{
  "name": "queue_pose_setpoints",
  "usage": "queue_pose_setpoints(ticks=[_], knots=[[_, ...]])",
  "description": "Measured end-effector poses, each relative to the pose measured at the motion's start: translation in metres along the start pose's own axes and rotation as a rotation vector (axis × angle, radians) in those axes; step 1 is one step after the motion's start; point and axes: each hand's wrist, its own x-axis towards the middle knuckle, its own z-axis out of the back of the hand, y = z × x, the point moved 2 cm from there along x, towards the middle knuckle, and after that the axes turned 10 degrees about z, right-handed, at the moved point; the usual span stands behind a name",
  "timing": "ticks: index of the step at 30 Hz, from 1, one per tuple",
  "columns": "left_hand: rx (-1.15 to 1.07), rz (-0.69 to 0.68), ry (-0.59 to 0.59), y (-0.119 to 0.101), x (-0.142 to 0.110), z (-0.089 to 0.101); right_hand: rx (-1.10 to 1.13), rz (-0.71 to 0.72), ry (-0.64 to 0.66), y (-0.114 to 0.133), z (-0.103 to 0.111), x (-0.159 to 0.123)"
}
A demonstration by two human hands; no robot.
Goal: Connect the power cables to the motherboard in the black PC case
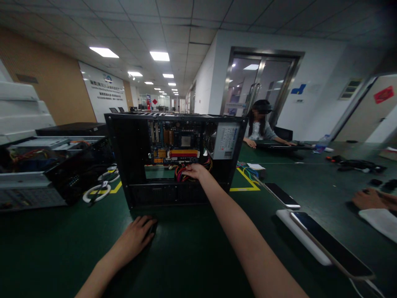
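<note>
A black computer case stands upright on the green table with its side open towards me. Inside are the motherboard, with yellow and red memory slots, and the silver power supply at the upper right. Through the opening reaches my right hand, its fingers closed on a bundle of coloured power cables low in the case. Some of its fingertips are hidden among the wires. My left hand lies on the table in front of the case, palm down, fingers stretched out and holding nothing.
Another opened computer case lies at left, near a coiled white cable. Phones and a white power bank lie at right. One person sits across the table; another person's hands rest at the right edge.
</note>
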Motion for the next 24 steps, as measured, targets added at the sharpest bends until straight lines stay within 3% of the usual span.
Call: queue_pose_setpoints(ticks=[8, 17, 24], knots=[[0.018, 0.018, 0.040, 0.001, 0.001, -0.002, -0.069, -0.077, -0.054, 0.002, -0.001, -0.004], [-0.013, -0.022, -0.015, 0.008, 0.003, -0.008, -0.201, -0.086, -0.002, 0.004, -0.003, -0.016], [-0.007, -0.006, 0.008, 0.002, 0.002, -0.002, -0.256, -0.074, 0.036, 0.003, -0.002, -0.014]])
